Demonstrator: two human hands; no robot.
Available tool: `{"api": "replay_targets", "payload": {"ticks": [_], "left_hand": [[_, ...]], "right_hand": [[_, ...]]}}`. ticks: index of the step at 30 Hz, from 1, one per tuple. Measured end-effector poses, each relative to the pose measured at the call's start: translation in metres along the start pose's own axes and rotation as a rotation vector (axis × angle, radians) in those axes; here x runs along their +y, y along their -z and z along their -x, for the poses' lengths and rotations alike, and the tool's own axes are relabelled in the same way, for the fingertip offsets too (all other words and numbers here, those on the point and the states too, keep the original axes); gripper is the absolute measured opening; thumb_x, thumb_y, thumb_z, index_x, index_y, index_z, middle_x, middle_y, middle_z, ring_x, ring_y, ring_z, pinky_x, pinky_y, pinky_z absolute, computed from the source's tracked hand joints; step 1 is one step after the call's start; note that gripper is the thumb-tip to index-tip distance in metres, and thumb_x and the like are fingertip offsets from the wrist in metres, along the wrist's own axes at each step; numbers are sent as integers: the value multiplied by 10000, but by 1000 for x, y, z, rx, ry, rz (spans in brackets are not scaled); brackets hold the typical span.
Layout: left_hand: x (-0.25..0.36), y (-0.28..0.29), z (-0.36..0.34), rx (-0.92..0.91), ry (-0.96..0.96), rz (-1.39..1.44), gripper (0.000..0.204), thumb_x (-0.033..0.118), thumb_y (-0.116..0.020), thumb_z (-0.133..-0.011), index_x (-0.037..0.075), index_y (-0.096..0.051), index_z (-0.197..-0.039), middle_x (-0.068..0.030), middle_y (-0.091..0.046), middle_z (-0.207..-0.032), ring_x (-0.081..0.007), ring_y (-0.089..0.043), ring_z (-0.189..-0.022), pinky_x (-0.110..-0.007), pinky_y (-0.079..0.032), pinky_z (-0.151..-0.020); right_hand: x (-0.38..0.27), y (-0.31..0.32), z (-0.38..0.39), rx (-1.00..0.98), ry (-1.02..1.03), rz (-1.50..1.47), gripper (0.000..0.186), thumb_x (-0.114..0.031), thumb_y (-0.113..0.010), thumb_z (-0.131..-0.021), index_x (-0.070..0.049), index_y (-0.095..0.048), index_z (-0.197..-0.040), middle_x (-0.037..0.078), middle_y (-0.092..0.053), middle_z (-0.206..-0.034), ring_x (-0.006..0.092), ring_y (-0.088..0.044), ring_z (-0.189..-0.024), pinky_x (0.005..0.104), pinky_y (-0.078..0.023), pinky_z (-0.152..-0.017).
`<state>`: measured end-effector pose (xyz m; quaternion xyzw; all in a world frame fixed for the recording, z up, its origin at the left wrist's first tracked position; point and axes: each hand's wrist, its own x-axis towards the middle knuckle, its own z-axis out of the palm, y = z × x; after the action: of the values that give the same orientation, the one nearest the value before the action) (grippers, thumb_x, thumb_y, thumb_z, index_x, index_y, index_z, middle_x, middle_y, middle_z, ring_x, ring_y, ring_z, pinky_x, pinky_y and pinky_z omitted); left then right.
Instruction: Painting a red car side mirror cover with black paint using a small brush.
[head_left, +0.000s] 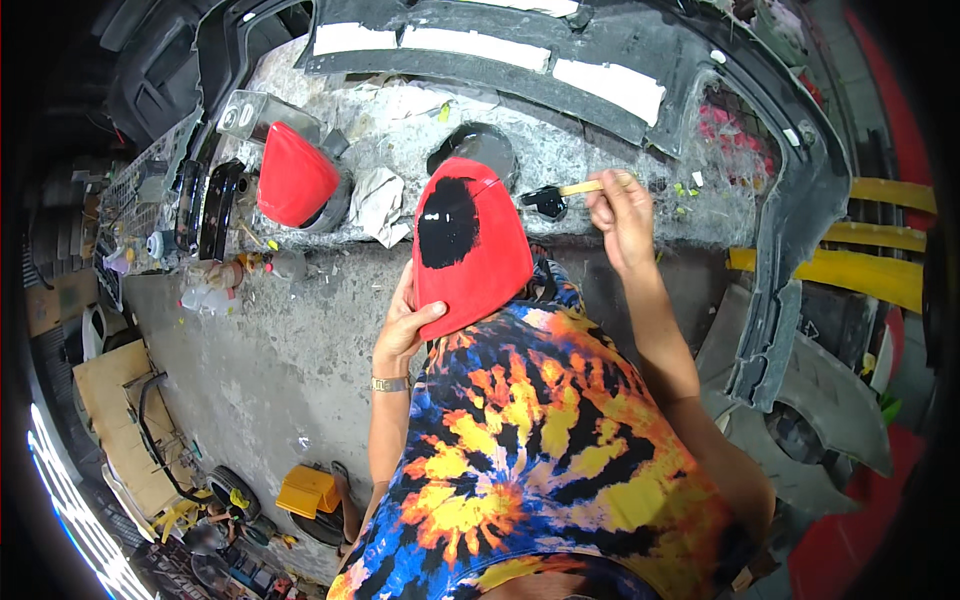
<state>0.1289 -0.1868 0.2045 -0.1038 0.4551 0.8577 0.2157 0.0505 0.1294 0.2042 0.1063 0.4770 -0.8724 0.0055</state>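
Red shell (492, 250), tapered, one: held up in front of the torso, just short of the bench (690, 215), with a wet-looking black patch (447, 225) on the upper left of its face. Its long axis is pointed away from the body, the narrower end outward and the broad end toward the shirt. Left hand (402, 325): closed about the lower left edge, thumb laid on the face, shell gripped. Right hand (622, 210): pinched closed on the wooden handle of a brush (580, 187), held apart from the shell, to its right; the black-loaded head is turned leftward, toward the shell, while the patch is set on the far side of the face. Whether the brush head is rested on something dark cannot be told clearly. Beyond, leftward: crumpled paper (378, 207) and a second red shell (297, 178), propped on a dark support. At the back: a dark curved bumper-like panel (818, 190), backed with white strips (475, 45).
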Motion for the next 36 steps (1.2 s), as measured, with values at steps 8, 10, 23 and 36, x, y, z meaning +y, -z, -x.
{"api": "replay_targets", "payload": {"ticks": [8,10,23,36], "left_hand": [[2,7,11,-7,22,12,864,-41,-756,-693,33,-312,-1430,-104,-453,-1394,-206,-462,-1272,-360,-362,-1081],[2,7,15,-3,43,-38,941,20,-784,-673,38,-261,-1456,-118,-440,-1408,-224,-444,-1295,-382,-352,-1090],[-12,28,29,28,20,40,923,-12,-784,-675,36,-282,-1448,-109,-425,-1421,-218,-431,-1303,-373,-354,-1091],[-12,31,33,0,36,17,1010,19,-819,-641,42,-240,-1468,-109,-387,-1452,-226,-394,-1331,-372,-321,-1109]], "right_hand": [[-7,-69,47,-462,381,760,84,-53,-662,-859,13,-674,-909,79,-682,-822,106,-612,-689,249,-483,-637],[-18,-71,50,-573,176,726,80,-52,-635,-877,19,-671,-887,93,-690,-821,131,-624,-681,256,-489,-641],[-6,-76,50,-603,478,842,110,-76,-678,-838,4,-667,-912,106,-663,-834,197,-655,-725,296,-510,-630],[-7,-84,2,-437,632,834,91,-82,-648,-857,-1,-662,-895,108,-666,-842,229,-662,-727,314,-519,-662]]}}
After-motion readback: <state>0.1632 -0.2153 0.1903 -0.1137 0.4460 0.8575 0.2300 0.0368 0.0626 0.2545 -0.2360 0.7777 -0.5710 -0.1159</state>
